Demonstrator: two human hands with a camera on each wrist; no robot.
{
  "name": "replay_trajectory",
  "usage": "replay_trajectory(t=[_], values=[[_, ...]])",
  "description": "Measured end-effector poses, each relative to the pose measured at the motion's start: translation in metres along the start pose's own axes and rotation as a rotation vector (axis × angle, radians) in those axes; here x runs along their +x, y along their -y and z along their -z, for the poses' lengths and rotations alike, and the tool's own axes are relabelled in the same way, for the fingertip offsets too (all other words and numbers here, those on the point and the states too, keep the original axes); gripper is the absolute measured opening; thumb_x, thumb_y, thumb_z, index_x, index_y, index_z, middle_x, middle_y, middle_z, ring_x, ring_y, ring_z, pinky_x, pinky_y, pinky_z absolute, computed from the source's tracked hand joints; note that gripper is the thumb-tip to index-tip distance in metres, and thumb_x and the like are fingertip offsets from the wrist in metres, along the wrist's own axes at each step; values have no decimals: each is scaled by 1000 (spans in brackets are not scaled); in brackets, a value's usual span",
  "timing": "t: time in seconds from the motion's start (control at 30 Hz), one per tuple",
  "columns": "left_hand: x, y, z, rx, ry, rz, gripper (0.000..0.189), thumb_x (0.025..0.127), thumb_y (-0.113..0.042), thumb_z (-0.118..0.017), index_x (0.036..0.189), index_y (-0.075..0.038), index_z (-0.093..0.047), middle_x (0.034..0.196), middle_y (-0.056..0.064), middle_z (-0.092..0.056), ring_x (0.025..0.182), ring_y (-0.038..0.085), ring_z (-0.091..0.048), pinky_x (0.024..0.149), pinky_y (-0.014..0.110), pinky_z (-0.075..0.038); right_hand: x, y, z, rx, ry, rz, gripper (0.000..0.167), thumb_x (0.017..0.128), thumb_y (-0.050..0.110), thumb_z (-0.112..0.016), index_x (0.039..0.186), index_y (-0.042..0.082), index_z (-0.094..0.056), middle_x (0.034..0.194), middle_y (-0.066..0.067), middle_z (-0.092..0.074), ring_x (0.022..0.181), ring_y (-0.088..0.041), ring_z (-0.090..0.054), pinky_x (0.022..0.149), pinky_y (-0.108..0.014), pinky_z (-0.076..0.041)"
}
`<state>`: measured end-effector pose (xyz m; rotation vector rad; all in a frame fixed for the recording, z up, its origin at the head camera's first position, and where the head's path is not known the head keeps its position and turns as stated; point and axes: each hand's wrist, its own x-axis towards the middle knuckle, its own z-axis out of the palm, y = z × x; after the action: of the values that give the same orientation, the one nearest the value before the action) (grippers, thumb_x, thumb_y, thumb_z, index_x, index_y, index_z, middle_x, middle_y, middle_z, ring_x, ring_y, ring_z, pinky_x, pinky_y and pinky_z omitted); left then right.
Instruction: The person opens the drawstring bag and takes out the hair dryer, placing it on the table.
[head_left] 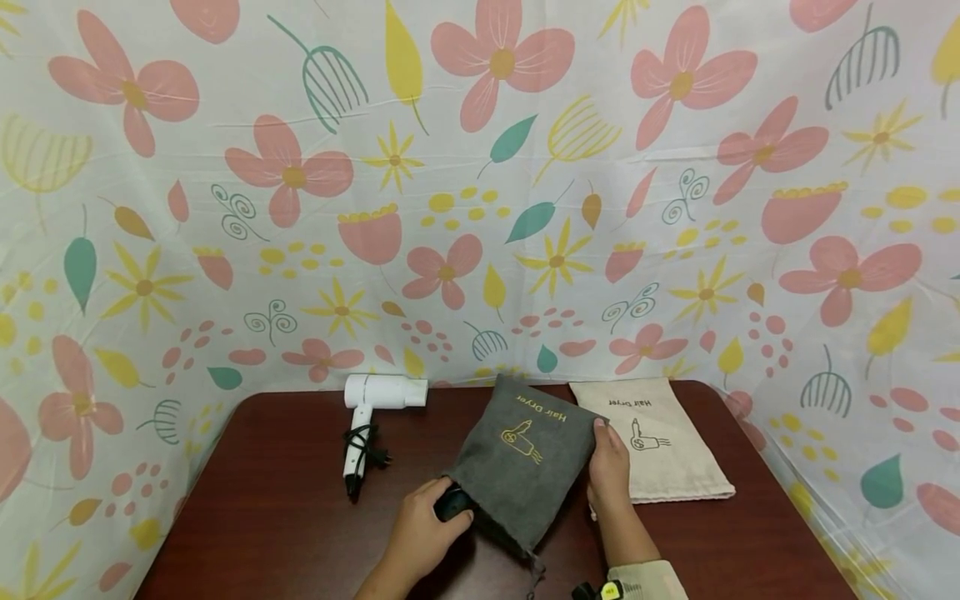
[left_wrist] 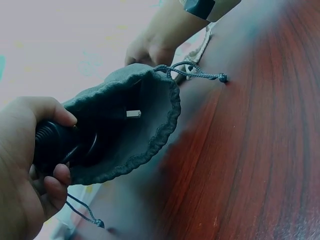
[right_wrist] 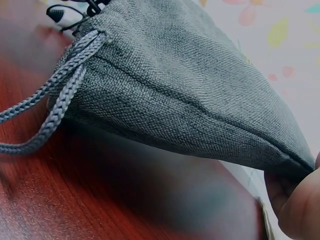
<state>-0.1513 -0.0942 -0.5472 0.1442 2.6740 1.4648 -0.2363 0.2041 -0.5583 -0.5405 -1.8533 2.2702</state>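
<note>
A grey drawstring bag (head_left: 525,454), printed "Hair Dryer" with a yellow dryer picture, is tilted above the table with its mouth toward me. At that mouth my left hand (head_left: 426,527) grips a black hair dryer (left_wrist: 52,142) by its ribbed handle end; the rest is hidden in the bag. A dark cord and a plug with a metal prong (left_wrist: 133,114) show inside the opening. My right hand (head_left: 611,467) pinches the bag's closed end at its right corner, thumb on top. Grey drawstrings (right_wrist: 50,100) dangle from the mouth.
A white hair dryer (head_left: 386,392) with its black cord wrapped round the handle lies left on the dark wooden table (head_left: 277,517). Flat at the right is a cream drawstring bag (head_left: 678,467) with the same print. A flower-patterned curtain (head_left: 480,208) hangs behind the table.
</note>
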Motion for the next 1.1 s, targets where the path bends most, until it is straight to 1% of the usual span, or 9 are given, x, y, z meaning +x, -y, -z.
replay_trajectory(t=[0.1,0.23,0.4,0.57,0.7,0.83,0.9,0.97,1.1], values=[[-1,0,0,-6,7,-24,59,86,-39,-77,133,-7,-64,131,19,-64,90,17,-63,64,28,-50,3,-4,2,-7,-5,12,53,108,41,-40,143,2,-52,114,19,-61,105,5,-57,89,-13,-46],[-2,-1,1,-19,21,-29,58,86,-37,-76,134,-6,-63,132,20,-63,88,16,-62,63,28,-49,2,-5,2,-4,-3,27,57,108,43,-40,145,1,-50,128,9,-58,109,5,-56,91,-12,-46],[-4,-2,3,-39,31,-40,56,87,-34,-76,133,-6,-63,131,19,-64,83,14,-60,62,27,-49,1,-4,0,11,-29,28,57,108,43,-41,144,0,-50,130,5,-57,108,5,-55,91,-12,-45],[-4,-2,5,-64,51,-31,58,87,-33,-76,135,-4,-61,135,22,-61,90,16,-62,64,27,-50,2,-2,1,6,-19,25,60,108,43,-39,148,-1,-46,148,-10,-48,113,3,-52,92,-11,-43],[-3,-2,6,-79,73,-11,59,87,-34,-76,137,-5,-60,137,22,-59,93,18,-62,64,28,-51,3,-1,2,-3,-5,5,61,108,45,-38,150,2,-45,156,-12,-40,124,-3,-48,95,-11,-41],[-2,-1,6,-86,84,-12,60,87,-34,-75,138,-6,-60,138,22,-59,93,19,-62,64,29,-51,4,-1,5,-4,3,8,60,108,45,-37,150,2,-44,158,-11,-38,128,-7,-45,96,-12,-40],[-2,-1,6,-87,93,-9,61,87,-34,-75,139,-6,-59,139,23,-58,92,19,-62,63,29,-51,4,0,5,-5,3,15,59,108,44,-37,149,2,-45,157,-11,-39,125,-5,-46,95,-12,-40],[-2,-1,6,-88,98,-7,61,87,-35,-75,139,-6,-59,140,23,-57,92,19,-61,63,29,-51,4,0,5,0,-7,20,55,108,43,-38,146,4,-50,153,-9,-44,120,-2,-49,94,-13,-42],[-2,-1,6,-88,101,-21,60,88,-34,-74,139,-6,-59,139,23,-58,92,19,-61,63,29,-51,5,1,6,7,-31,21,48,108,42,-40,139,8,-56,145,-1,-51,113,2,-52,93,-13,-43]])
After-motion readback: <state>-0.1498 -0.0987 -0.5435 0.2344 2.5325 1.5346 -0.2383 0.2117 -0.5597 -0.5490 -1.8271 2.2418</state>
